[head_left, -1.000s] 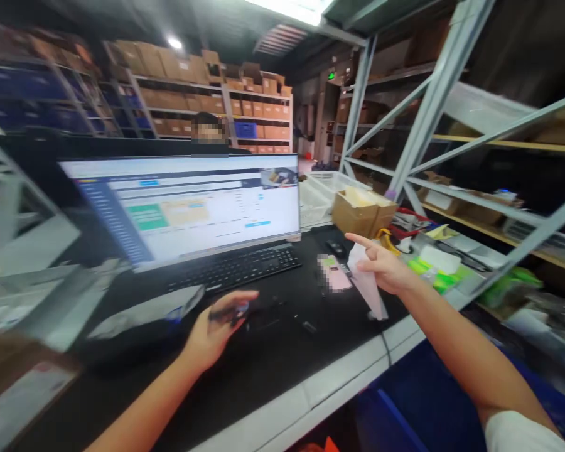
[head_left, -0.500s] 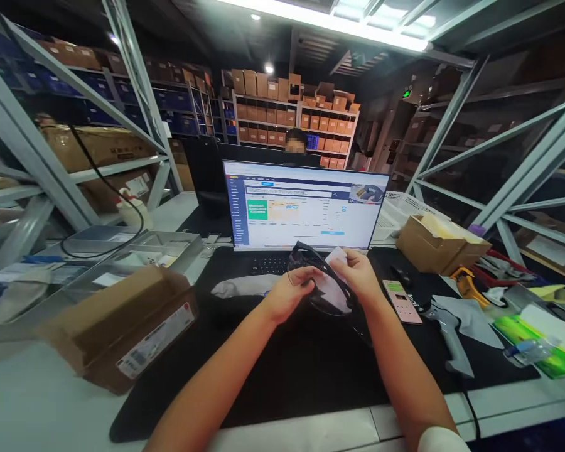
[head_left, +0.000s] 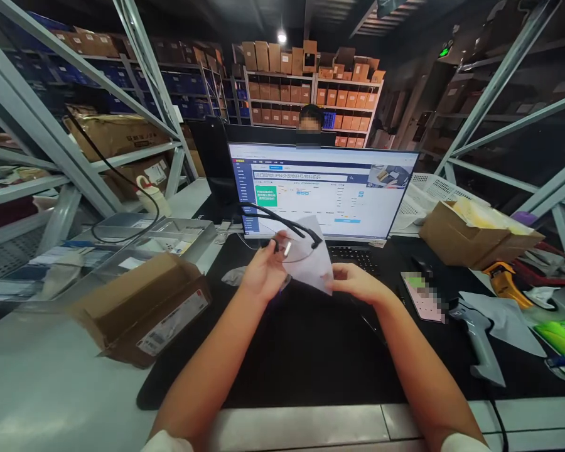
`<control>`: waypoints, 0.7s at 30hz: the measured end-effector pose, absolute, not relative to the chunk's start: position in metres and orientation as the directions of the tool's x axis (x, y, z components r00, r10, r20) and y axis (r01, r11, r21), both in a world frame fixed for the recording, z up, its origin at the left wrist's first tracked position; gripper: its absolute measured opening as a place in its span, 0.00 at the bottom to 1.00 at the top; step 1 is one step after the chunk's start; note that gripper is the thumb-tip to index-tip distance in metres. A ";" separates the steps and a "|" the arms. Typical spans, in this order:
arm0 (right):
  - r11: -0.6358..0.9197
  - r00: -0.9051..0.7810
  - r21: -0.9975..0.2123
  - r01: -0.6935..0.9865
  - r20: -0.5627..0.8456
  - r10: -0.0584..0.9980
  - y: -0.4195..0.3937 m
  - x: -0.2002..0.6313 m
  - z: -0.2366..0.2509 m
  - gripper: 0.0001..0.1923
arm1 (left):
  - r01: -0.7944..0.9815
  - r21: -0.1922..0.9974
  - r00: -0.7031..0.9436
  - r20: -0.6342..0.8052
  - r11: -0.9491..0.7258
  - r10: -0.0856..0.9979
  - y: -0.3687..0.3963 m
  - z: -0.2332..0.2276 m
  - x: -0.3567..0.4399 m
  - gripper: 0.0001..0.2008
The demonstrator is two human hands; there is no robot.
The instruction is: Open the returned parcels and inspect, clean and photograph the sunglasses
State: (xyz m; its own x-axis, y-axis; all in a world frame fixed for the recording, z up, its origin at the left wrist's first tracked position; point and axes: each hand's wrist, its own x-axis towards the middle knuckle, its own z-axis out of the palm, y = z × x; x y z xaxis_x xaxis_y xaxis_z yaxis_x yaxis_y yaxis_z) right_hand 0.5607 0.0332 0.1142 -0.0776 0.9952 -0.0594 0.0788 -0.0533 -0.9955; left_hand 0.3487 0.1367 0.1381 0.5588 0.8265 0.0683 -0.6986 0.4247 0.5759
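My one view: head-worn camera, facing forward and down over the table, close above both forearms, monitor straight ahead, shelving beyond.

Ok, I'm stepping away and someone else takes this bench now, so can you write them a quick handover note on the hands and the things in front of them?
Left hand: holds the black-framed glasses up before the monitor, temples pointing left.
Right hand: holds the lower edge of a white cloth or paper against the lens.
Nearby: open cardboard box on the left, handheld scanner and phone on the black mat to the right.
Done: glasses out and in hand.
Left: glasses and cloth not yet set down.
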 end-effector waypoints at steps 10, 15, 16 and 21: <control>0.209 0.204 -0.960 -0.185 0.170 0.964 0.044 0.541 0.099 0.19 | -0.825 0.481 0.345 0.011 0.298 0.938 0.158 0.154 0.339 0.12; 0.372 0.407 -0.865 -0.337 0.223 0.886 0.032 0.546 0.121 0.17 | -0.733 0.581 0.400 -0.051 0.353 0.915 0.163 0.142 0.347 0.05; 0.402 0.445 -0.852 -0.335 0.233 0.865 0.030 0.547 0.124 0.18 | -0.733 0.596 0.383 -0.038 0.329 0.923 0.163 0.141 0.347 0.05; 0.468 0.507 -0.828 -0.308 0.273 0.817 0.024 0.547 0.129 0.23 | -0.729 0.617 0.434 0.082 0.296 0.897 0.152 0.137 0.348 0.02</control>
